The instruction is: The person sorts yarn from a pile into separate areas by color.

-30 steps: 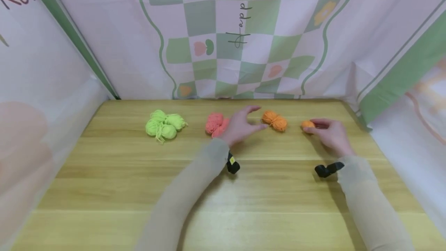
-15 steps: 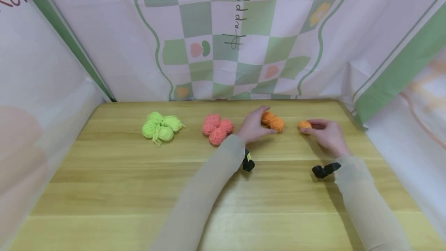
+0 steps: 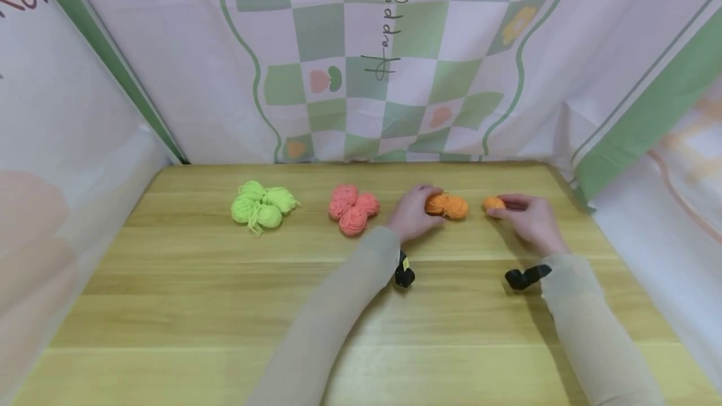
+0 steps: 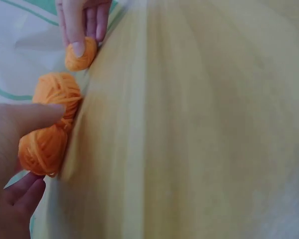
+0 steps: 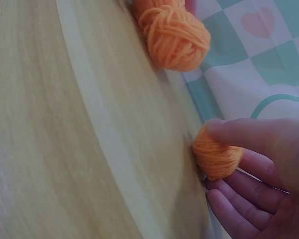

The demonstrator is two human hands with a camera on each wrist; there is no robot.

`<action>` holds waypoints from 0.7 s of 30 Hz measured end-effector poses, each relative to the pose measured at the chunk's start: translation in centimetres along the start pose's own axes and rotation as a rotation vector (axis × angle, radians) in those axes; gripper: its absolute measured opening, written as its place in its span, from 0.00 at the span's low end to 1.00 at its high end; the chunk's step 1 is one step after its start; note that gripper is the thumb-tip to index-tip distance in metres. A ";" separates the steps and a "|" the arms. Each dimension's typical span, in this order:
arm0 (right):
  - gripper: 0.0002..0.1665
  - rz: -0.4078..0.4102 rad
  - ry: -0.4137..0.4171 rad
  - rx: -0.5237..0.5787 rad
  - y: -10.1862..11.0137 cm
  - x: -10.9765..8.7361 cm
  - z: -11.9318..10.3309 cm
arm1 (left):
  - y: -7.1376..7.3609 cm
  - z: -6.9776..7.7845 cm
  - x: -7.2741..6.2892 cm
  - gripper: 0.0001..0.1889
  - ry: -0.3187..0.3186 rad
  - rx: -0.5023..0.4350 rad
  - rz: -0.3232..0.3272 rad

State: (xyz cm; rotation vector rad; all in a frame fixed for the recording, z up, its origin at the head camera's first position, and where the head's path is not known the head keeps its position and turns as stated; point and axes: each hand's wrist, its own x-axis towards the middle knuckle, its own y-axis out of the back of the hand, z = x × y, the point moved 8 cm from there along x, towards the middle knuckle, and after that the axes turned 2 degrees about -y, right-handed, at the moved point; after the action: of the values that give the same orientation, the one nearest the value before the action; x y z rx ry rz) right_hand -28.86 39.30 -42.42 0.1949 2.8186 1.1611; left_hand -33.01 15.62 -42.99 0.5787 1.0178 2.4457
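Observation:
My left hand [image 3: 414, 215] grips the left end of a pair of orange yarn balls [image 3: 455, 207]. In the left wrist view its thumb lies across the yarn balls [image 4: 44, 152], with fingers on the other side. To the right, my right hand [image 3: 533, 221] pinches a smaller orange yarn ball [image 3: 493, 203] between thumb and fingers. The right wrist view shows that small yarn ball [image 5: 217, 157] low at the wooden tabletop, a short gap away from the pair.
Three coral-pink yarn balls [image 3: 353, 210] sit clustered left of my left hand. Farther left lies a group of lime-green yarn balls [image 3: 262, 207] with loose strands. A patterned cloth [image 3: 369, 121] hangs behind the wooden table [image 3: 225, 306], and white cloth walls flank it.
My left hand has moved right, away from the pink yarn, and taken hold of the orange pair. The pair has turned to lie more sideways. My right hand keeps its hold on the small ball.

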 end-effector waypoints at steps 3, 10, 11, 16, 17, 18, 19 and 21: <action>0.41 -0.003 -0.004 -0.001 0.0 -0.1 -0.1 | -0.2 0.1 -0.1 0.28 0.010 0.014 0.025; 0.41 -0.003 -0.004 0.002 -0.1 -0.2 -0.1 | 0.0 0.2 -0.6 0.21 0.030 -0.016 0.074; 0.41 -0.003 -0.002 0.002 -0.1 -0.2 -0.1 | 0.1 0.2 -0.6 0.20 0.032 -0.023 0.079; 0.41 0.013 0.007 -0.007 0.0 -0.2 0.0 | 0.6 0.2 -0.9 0.17 0.031 -0.083 0.099; 0.40 0.017 0.008 -0.006 0.0 -0.2 0.0 | 0.8 0.3 -0.9 0.17 0.029 -0.095 0.103; 0.40 0.021 0.008 -0.007 0.1 -0.2 0.0 | 0.9 0.3 -1.0 0.17 0.028 -0.111 0.106; 0.40 0.023 0.009 -0.007 0.1 -0.2 0.0 | 1.1 0.3 -1.0 0.17 0.024 -0.124 0.111; 0.40 0.023 0.011 -0.005 0.1 -0.2 0.0 | 1.6 0.4 -1.1 0.16 0.017 -0.142 0.120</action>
State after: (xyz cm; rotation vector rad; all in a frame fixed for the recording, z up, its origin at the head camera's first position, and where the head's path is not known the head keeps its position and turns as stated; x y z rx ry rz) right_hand -28.63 39.30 -42.32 0.2219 2.8303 1.1778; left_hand -32.25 14.25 -41.83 0.5873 0.8285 2.6059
